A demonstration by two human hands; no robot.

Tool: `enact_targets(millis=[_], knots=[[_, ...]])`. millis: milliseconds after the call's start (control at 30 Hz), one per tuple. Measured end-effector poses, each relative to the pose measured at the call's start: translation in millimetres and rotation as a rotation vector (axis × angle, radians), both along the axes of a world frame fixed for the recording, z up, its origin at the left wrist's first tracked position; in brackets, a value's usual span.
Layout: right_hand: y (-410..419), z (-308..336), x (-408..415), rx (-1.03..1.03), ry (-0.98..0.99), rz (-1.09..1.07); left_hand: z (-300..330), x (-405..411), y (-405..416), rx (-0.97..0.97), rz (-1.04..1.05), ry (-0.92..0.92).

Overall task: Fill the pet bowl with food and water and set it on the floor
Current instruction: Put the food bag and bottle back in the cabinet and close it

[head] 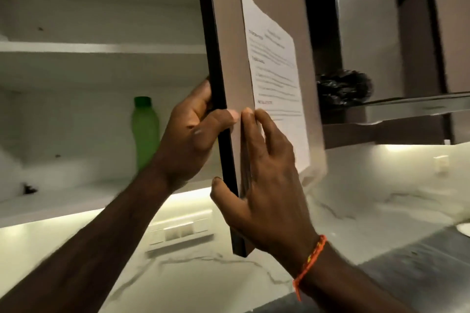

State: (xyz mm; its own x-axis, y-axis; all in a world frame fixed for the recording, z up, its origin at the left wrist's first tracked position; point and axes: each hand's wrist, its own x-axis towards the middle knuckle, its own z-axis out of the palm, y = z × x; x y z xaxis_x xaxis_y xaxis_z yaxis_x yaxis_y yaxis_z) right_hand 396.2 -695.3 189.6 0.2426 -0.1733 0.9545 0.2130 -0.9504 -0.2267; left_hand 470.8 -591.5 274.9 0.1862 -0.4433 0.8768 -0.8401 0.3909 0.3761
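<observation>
At lower centre, the right hand lies flat with straight fingers on the cabinet door. The left hand grips the door's dark edge at mid-frame. No pet bowl shows; a green bottle stands inside the cabinet, centre left.

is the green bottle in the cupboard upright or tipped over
Upright: the green bottle stands on the lower shelf, cap on top.

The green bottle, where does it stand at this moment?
In the head view the green bottle stands upright on the lower shelf of the open cabinet, left of the cabinet door and just behind the left hand.
</observation>
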Motion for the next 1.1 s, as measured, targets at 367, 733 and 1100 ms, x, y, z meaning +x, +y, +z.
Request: enact_targets(millis=[367, 733, 1100], knots=[[27.3, -7.5, 126.8, -0.067, 0.064, -0.211, 4.5, 81.8, 54.3, 0.099, 0.421, 0.104], [9.5, -20.1, 215.8, -0.254, 0.147, -0.347, -0.7, 165.2, 38.1, 0.134, 0.809, 0.017], [18.8, -8.8, 210.6, -0.171, 0.202, -0.164, 2.2, 154.5, 58.9, 0.311, 1.250, -0.157]])
